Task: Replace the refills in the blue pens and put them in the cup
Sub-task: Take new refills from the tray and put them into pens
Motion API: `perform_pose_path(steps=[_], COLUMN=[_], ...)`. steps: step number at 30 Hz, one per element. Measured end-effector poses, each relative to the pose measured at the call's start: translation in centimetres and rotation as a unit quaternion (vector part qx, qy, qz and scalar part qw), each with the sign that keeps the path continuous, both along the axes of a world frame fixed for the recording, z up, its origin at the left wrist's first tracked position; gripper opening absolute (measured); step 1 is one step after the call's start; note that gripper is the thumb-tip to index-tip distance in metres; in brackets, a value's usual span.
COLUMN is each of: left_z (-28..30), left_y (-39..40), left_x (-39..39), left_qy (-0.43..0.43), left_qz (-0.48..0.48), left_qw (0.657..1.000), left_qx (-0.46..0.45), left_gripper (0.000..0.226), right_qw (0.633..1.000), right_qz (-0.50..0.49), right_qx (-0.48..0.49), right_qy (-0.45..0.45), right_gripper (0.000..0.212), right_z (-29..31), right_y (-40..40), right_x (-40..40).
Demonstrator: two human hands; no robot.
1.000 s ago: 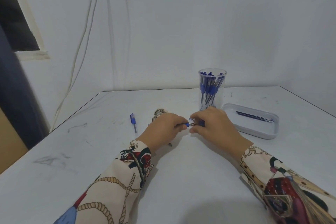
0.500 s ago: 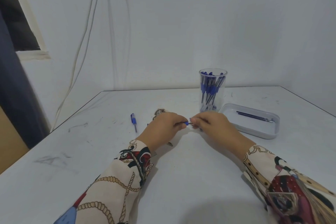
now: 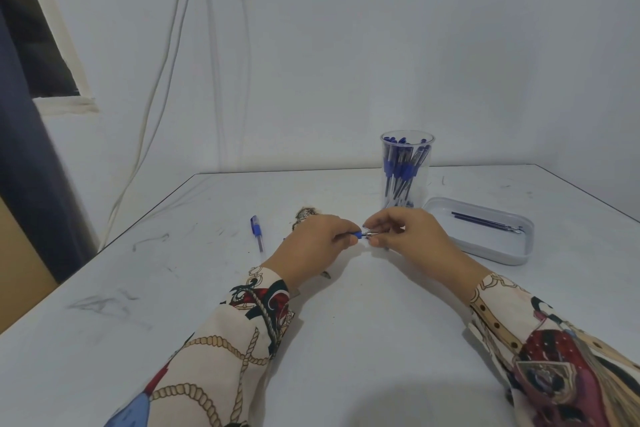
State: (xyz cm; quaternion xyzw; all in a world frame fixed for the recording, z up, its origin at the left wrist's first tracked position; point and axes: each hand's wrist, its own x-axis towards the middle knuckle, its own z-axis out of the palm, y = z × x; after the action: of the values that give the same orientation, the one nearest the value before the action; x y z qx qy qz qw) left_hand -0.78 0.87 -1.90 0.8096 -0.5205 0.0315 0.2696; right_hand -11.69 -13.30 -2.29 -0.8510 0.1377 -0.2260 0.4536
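My left hand (image 3: 317,246) grips a blue pen (image 3: 357,235) at mid-table; only its blue grip section shows between the hands. My right hand (image 3: 407,236) pinches the small metal tip piece (image 3: 371,235) at the pen's front end. Behind the hands stands a clear cup (image 3: 407,170) holding several blue pens. A second blue pen (image 3: 257,231) lies on the table to the left of my left hand. A white tray (image 3: 485,243) to the right holds thin dark refills (image 3: 485,221).
A small patterned object (image 3: 306,213) lies just behind my left hand. The white table (image 3: 346,340) meets a wall at the back; white cables (image 3: 156,97) hang down the wall at left. A dark curtain (image 3: 31,184) stands at the far left.
My right hand has slid a little to the right along the pen, uncovering the cup's base and showing the metal tip. The left hand has hardly moved.
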Motion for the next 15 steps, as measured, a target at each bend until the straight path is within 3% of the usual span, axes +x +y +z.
perform_pose_path(steps=[2,5,15], left_z=[0.03,0.02,0.08], left_y=[0.09,0.18,0.16], left_x=[-0.09,-0.06,-0.11], left_qy=[0.008,0.011,0.007], left_qz=[0.0,0.0,0.001], left_qw=[1.0,1.0,1.0], left_qx=[-0.002,-0.007,0.001], left_gripper=[0.026,0.025,0.025], right_qw=[1.0,1.0,1.0], right_qz=[0.001,-0.005,-0.008], right_qx=[0.008,0.011,0.018], right_qy=[0.001,0.011,0.011], right_gripper=[0.024,0.005,0.009], right_z=[-0.1,-0.23,-0.12], right_y=[-0.18,-0.37,0.03], right_x=[-0.01,0.0,0.07])
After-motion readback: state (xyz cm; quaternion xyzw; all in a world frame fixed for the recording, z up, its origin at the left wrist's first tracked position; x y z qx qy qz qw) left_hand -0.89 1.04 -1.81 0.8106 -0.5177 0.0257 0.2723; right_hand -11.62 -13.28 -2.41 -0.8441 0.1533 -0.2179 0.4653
